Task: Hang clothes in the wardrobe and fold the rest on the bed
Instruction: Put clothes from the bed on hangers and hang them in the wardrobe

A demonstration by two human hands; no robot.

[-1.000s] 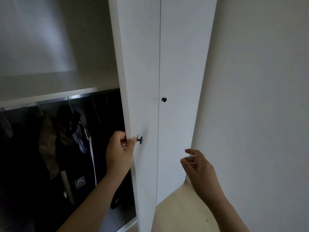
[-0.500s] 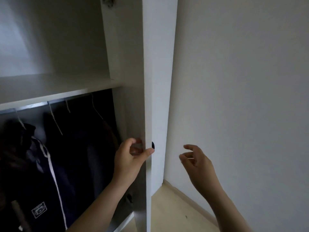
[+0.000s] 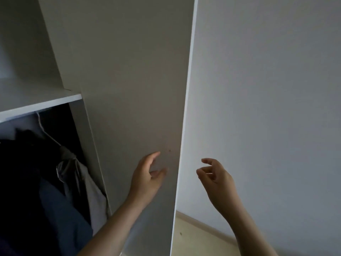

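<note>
The white wardrobe door (image 3: pixel 140 85) stands swung wide, its inner face toward me. My left hand (image 3: pixel 146 179) is spread against that inner face near its free edge, fingers relaxed and holding nothing. My right hand (image 3: pixel 215 177) hovers in the air to the right of the door edge, fingers loosely curled and empty. Inside the wardrobe, dark clothes (image 3: pixel 31 182) and a grey garment (image 3: pixel 83 182) hang from wire hangers (image 3: pixel 47 134) under a white shelf (image 3: pixel 40 104).
A plain white wall (image 3: pixel 267 108) fills the right side, close behind the door edge. A strip of light wooden floor (image 3: pixel 199 237) with a skirting board shows at the bottom.
The door has swung from nearly shut to wide, showing its inner face. My left hand has let go of the door edge by the knob and now lies on the inner face.
</note>
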